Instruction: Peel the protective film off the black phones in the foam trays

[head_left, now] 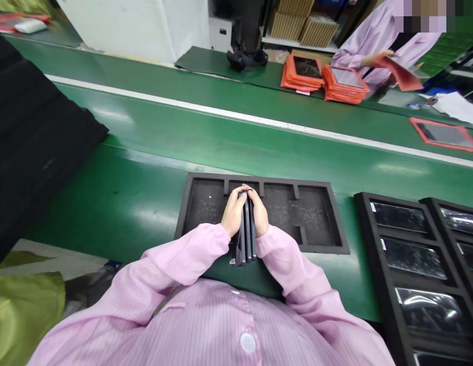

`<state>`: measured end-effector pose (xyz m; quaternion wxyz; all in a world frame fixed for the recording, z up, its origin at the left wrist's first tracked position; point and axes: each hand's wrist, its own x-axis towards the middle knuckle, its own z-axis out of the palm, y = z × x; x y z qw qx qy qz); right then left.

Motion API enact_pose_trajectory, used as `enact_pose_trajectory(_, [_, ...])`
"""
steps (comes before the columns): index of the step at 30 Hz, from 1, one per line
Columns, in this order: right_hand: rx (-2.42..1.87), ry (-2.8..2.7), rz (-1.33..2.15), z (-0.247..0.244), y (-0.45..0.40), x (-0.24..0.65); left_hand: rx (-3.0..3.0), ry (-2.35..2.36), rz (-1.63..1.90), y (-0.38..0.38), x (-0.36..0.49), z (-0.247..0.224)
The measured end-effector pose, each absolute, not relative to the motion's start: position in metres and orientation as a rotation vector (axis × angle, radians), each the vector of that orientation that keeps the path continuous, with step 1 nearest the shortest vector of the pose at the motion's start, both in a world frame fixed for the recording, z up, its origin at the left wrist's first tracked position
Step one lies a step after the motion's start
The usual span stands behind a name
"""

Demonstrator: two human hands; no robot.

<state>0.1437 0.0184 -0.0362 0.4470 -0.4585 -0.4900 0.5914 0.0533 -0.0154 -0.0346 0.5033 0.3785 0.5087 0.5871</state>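
Note:
Between my two hands stands a small stack of dark, phone-like slabs (248,236), held on edge with their long sides toward me. My left hand (232,212) presses against the stack's left face, its fingers curled over the far end. On the opposite face lies my right hand (260,213), with its fingertips meeting the left ones at the top. Beneath both is a black foam tray (313,208) whose shallow compartments are divided by short ribs. The stack's near end reaches past the tray's front edge, where a small pale tab shows at the lower left.
Two more black trays (368,239) at right hold glossy dark panels (415,258). Black sheeting (38,142) covers the left side. Across the green bench (206,127), orange-wrapped stacks (302,73) sit near a co-worker (374,38) who holds an orange-edged piece.

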Motion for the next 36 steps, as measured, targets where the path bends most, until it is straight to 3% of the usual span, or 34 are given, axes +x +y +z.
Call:
enact_pose_trajectory(9, [-0.895,-1.21,1.194,0.019,0.029,0.127,1.136,0.891,1.688,0.01,0.042,0.008])
enact_pose_trajectory(14, [-0.858,-1.278,1.061,0.01,0.027,0.125,1.124,0.789,1.744,0.015,0.044,-0.008])
enact_pose_trajectory(20, [-0.947,-1.365,1.18,-0.012,0.024,0.138,1.102,0.878,1.613,0.013,0.036,-0.022])
enact_pose_trajectory(29, [-0.835,-1.289,1.778,-0.013,0.025,0.172,1.259,0.656,1.178,0.029,-0.006,-0.021])
enact_pose_trajectory(36, [-0.639,-1.306,1.776,-0.015,0.022,0.178,1.551,0.558,1.082,0.023,-0.013,-0.012])
